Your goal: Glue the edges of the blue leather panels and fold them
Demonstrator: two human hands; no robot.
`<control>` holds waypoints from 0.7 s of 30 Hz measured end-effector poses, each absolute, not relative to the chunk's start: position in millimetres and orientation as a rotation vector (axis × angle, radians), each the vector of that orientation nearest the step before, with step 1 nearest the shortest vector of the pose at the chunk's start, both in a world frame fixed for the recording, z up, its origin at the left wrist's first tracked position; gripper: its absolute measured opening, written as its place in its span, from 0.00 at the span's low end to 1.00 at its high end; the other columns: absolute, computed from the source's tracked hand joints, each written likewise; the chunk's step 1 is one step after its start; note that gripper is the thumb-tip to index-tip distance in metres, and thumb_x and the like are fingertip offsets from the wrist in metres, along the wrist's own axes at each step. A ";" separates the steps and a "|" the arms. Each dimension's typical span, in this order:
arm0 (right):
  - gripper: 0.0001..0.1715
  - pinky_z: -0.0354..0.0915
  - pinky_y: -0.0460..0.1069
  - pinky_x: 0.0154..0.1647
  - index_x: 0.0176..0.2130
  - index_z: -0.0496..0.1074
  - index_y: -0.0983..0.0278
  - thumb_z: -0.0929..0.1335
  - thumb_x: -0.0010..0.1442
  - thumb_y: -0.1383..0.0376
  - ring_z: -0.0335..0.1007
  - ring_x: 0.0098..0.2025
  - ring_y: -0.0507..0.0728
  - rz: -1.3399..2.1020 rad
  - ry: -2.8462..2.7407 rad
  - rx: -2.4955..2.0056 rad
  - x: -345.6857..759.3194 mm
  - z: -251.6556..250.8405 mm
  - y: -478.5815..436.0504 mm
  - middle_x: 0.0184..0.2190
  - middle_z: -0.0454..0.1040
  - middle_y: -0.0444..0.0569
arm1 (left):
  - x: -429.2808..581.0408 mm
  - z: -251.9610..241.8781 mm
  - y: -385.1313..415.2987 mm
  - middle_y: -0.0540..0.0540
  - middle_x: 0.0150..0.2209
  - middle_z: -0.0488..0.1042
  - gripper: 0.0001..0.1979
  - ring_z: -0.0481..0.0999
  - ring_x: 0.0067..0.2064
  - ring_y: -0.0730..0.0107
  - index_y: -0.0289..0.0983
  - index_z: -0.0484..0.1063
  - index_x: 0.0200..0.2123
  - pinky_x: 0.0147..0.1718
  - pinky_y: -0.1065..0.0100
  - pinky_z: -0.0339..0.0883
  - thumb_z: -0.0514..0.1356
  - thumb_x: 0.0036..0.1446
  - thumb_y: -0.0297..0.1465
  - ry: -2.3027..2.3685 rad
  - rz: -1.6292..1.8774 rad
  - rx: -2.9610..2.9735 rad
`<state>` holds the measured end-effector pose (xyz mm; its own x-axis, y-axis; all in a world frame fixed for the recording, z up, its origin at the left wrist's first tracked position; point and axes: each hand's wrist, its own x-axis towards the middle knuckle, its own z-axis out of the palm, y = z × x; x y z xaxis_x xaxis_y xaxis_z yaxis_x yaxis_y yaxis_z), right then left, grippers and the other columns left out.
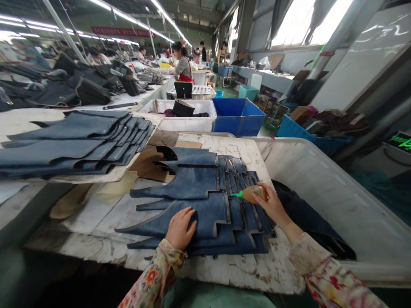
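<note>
Dark blue cut pieces (195, 179) with notched edges lie overlapped in staggered stacks on a worn white board (231, 273). My left hand (181, 226) rests palm down on a front piece, its fingers lying together but stretched out over the surface. In my right hand (269, 201) is a squeeze bottle (255, 194) of amber liquid, tilted on its side. Its green nozzle points left, at the stepped strip edges of the pieces. Whether the tip touches them I cannot tell.
More blue pieces (80, 145) are stacked on a raised board at left. A large pale bin (308, 167) with dark material (314, 218) stands at right. Beyond the board are a white bin (189, 124) and a blue bin (239, 117). A person (184, 66) sits further back.
</note>
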<state>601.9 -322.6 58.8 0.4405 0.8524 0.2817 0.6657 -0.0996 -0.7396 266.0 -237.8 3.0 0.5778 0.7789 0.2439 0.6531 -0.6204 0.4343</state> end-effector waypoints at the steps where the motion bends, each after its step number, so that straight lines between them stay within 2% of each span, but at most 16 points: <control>1: 0.29 0.57 0.58 0.53 0.49 0.62 0.62 0.66 0.51 0.50 0.61 0.50 0.61 0.270 -1.295 -1.841 601.2 57.6 -321.7 0.47 0.66 0.52 | 262.7 2.1 -241.9 0.42 0.50 0.69 0.17 0.68 0.51 0.60 0.38 0.68 0.48 0.50 0.55 0.64 0.52 0.56 0.33 1.173 0.617 2.526; 16: 0.31 0.58 0.57 0.52 0.47 0.62 0.64 0.65 0.51 0.48 0.62 0.48 0.60 0.182 -1.222 -1.795 611.7 46.1 -257.5 0.45 0.66 0.53 | 249.7 -5.7 -257.7 0.43 0.50 0.70 0.16 0.69 0.50 0.61 0.39 0.69 0.47 0.47 0.55 0.66 0.50 0.58 0.34 1.224 0.673 2.583; 21: 0.31 0.60 0.58 0.50 0.47 0.64 0.64 0.66 0.49 0.48 0.64 0.46 0.61 0.266 -1.193 -1.849 616.5 53.4 -265.8 0.43 0.68 0.52 | 247.6 -6.6 -258.1 0.43 0.49 0.70 0.16 0.69 0.50 0.61 0.40 0.69 0.47 0.48 0.57 0.66 0.50 0.58 0.33 1.233 0.668 2.585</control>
